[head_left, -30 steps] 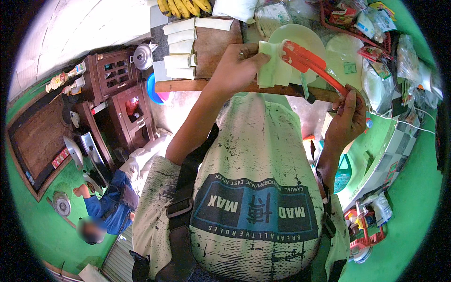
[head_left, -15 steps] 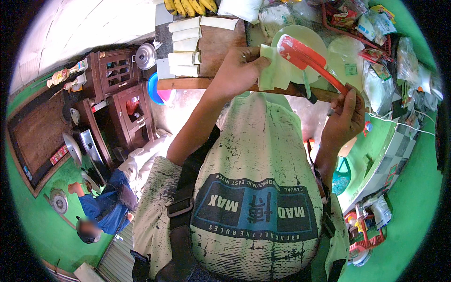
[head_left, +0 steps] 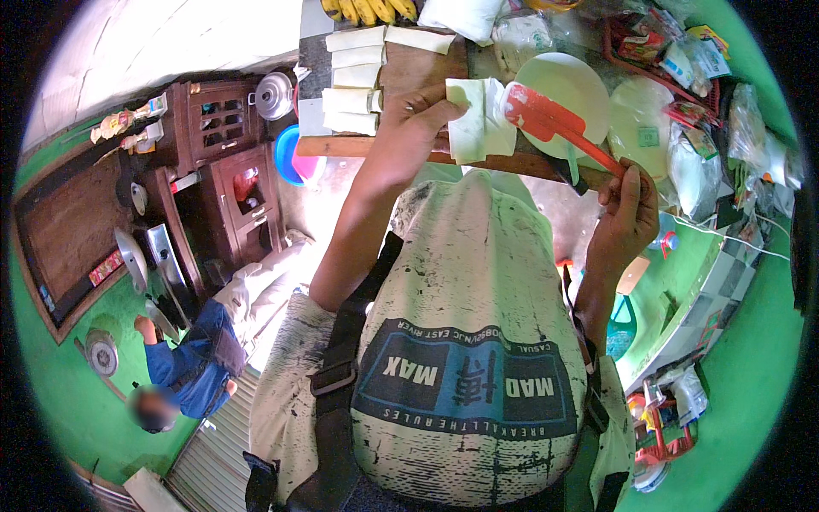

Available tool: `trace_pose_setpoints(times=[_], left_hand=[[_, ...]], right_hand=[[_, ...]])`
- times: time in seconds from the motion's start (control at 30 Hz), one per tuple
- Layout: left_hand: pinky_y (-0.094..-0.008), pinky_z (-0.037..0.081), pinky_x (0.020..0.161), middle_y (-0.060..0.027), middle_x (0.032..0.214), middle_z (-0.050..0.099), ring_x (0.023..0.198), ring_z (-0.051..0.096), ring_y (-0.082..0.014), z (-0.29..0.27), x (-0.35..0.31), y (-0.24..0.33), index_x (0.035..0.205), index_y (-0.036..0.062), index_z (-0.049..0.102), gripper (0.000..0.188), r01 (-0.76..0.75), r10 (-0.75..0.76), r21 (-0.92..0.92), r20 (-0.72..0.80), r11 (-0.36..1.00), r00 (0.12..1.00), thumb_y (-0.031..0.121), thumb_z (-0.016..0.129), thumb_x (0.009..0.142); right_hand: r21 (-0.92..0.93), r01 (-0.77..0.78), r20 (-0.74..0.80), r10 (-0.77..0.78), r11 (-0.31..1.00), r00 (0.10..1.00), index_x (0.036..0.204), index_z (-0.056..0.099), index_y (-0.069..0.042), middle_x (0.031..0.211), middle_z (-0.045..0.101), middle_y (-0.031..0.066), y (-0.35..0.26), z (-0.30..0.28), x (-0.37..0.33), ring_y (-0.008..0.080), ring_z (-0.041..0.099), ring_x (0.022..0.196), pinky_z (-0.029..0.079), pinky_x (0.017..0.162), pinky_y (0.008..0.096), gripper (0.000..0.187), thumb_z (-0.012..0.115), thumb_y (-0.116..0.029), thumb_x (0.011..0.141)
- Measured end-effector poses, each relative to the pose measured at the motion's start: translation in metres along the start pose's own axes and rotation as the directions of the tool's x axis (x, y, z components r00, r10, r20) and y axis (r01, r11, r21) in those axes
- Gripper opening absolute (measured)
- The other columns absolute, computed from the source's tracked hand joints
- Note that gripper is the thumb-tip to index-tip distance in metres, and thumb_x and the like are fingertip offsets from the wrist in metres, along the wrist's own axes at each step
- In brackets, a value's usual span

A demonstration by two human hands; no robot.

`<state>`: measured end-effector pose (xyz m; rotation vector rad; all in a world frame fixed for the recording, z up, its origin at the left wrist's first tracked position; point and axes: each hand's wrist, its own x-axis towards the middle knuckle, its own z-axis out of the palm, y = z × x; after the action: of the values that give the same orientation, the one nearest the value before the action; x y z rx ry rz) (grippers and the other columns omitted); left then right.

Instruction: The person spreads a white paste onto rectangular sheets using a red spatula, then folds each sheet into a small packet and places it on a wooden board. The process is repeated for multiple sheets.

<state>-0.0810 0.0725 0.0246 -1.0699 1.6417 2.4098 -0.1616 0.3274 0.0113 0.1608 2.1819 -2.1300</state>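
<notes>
My left hand (head_left: pixel 418 118) pinches a pale, thin dough sheet (head_left: pixel 467 128) by its left side, holding it up over the table's front edge. A crease or overlap runs down the sheet's middle. In my right hand (head_left: pixel 630 203) is the handle of a red spatula (head_left: pixel 546 118), its blade smeared with white paste and close to the sheet's right edge. Behind the spatula sits a pale round bowl (head_left: pixel 573 77). Left of my left hand, several pale rolled or folded strips (head_left: pixel 351 102) lie in a column on the wooden board (head_left: pixel 422 66).
Bananas (head_left: pixel 371 10) lie at the far edge. A red basket (head_left: pixel 627 60) of packets and several plastic bags (head_left: pixel 746 119) crowd the right. Below the table's left end stands a blue basin (head_left: pixel 288 158). Another person (head_left: pixel 192 363) is at the lower left.
The sheet has shifted slightly left and turned, and more of its right part now shows. The spatula stays close beside it. The whole view has shifted a little.
</notes>
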Motion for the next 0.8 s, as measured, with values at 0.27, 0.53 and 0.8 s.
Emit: trace_pose_setpoints(times=[0.27, 0.53, 0.8], left_hand=[[-0.0314, 0.059, 0.072, -0.01, 0.099, 0.072, 0.082, 0.07, -0.0155, -0.016, -0.002, 0.001, 0.111, -0.0045, 0.068, 0.023, -0.075, 0.076, 0.011, -0.071, 0.997, 0.995, 0.008, 0.059, 0.094], [-0.029, 0.06, 0.074, -0.0104, 0.101, 0.071, 0.084, 0.07, -0.015, -0.023, 0.0, -0.002, 0.116, -0.0059, 0.066, 0.029, -0.097, 0.104, 0.076, -0.093, 0.992, 0.99, 0.011, 0.06, 0.094], [-0.029, 0.061, 0.073, -0.0095, 0.099, 0.072, 0.081, 0.071, -0.0147, -0.033, -0.001, 0.011, 0.117, -0.0062, 0.066, 0.03, -0.067, 0.068, 0.01, -0.069, 0.998, 0.995, 0.012, 0.062, 0.093]], right_hand=[[-0.006, -0.027, 0.006, 0.027, 1.0, 1.0, 0.104, 0.067, 0.004, 0.072, 0.056, 0.0017, -0.009, 0.004, -0.003, 0.0073, 0.047, 0.061, 0.036, 0.056, 0.0224, 0.023, 0.06, -0.017, 0.102], [0.068, -0.019, 0.027, 0.018, 0.997, 0.999, 0.103, 0.067, 0.004, 0.07, 0.057, 0.0023, -0.023, 0.009, -0.008, 0.0074, 0.047, 0.059, 0.035, 0.055, 0.0226, 0.023, 0.059, -0.017, 0.102], [-0.013, -0.089, 0.162, 0.09, 0.996, 0.983, 0.103, 0.068, 0.002, 0.067, 0.053, 0.0002, -0.006, 0.009, 0.01, 0.0069, 0.045, 0.059, 0.034, 0.055, 0.0229, 0.024, 0.058, -0.019, 0.102]])
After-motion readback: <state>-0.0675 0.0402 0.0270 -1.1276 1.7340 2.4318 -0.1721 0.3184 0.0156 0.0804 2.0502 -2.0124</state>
